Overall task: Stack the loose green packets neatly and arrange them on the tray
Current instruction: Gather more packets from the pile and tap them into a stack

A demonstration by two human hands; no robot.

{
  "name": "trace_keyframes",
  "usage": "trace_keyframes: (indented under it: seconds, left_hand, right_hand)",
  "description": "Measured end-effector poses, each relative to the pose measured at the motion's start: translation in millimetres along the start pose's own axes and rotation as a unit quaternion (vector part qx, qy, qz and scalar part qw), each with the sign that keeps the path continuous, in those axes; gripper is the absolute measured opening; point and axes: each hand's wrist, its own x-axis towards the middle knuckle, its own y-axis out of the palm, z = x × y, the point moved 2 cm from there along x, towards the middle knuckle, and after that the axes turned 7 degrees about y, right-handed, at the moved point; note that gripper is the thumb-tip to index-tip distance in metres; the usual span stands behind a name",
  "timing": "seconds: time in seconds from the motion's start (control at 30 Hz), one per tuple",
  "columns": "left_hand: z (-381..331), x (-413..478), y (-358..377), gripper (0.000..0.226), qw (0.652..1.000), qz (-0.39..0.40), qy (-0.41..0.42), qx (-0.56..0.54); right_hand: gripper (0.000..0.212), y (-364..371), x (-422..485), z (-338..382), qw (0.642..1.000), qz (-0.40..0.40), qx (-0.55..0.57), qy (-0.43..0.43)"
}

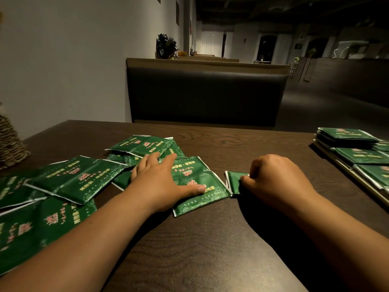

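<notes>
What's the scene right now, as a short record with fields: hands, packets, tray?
left hand: flat, fingers spread, pressing on the centre packet
right hand: fingers curled, pinching the pinched packet at its edge
loose packets: scattered and overlapping on the left of the table
tray: at the table's right edge, holding stacked packets
status: unfinished; many packets not yet on the tray
</notes>
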Motion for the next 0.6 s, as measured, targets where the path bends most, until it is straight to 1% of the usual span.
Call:
trace_keyframes:
  seconds: [0.03,0.1,0.2,0.27,0.37,0.43,0.5,0.6]
  left_hand:
    - [-1.3,-0.6,0.3,0.130,1.000,0.011,0.001,-0.002]
    - [-4.0,-2.2,-1.9,0.132,1.000,0.009,0.014,-0.004]
    - [-9.4,-6.2,-3.9,0.124,0.997,0.008,0.070,0.000]
    - [-12.0,-7.9,-0.9,0.121,0.993,0.045,0.106,-0.010]
    - [-14.0,-8.7,1.4,0.121,0.988,0.079,0.133,-0.005]
    - [-14.9,-7.9,-0.7,0.119,0.987,0.069,0.144,0.002]
    - [-15.0,-7.5,-3.0,0.114,0.988,0.052,0.147,0.002]
    - [-15.1,-7.2,-5.3,0.097,0.988,0.009,0.151,-0.017]
  right_hand:
    - [0.026,-0.2,0.0,-0.2,1.000,-0.009,0.003,0.001]
    - [0.021,-1.3,-0.7,1.5,0.999,-0.028,0.026,-0.017]
    - [0.018,-4.8,-6.6,11.4,0.992,-0.039,0.091,-0.071]
    - [0.022,-3.3,-12.5,19.6,0.989,-0.014,0.107,-0.100]
    - [0.032,-0.1,-19.8,28.9,0.989,0.055,0.069,-0.118]
    - [0.038,-1.0,-22.0,31.3,0.987,0.078,0.058,-0.125]
    - [0.040,-1.9,-23.3,31.8,0.985,0.086,0.072,-0.129]
    - [0.039,1.0,-23.0,30.3,0.981,0.084,0.104,-0.140]
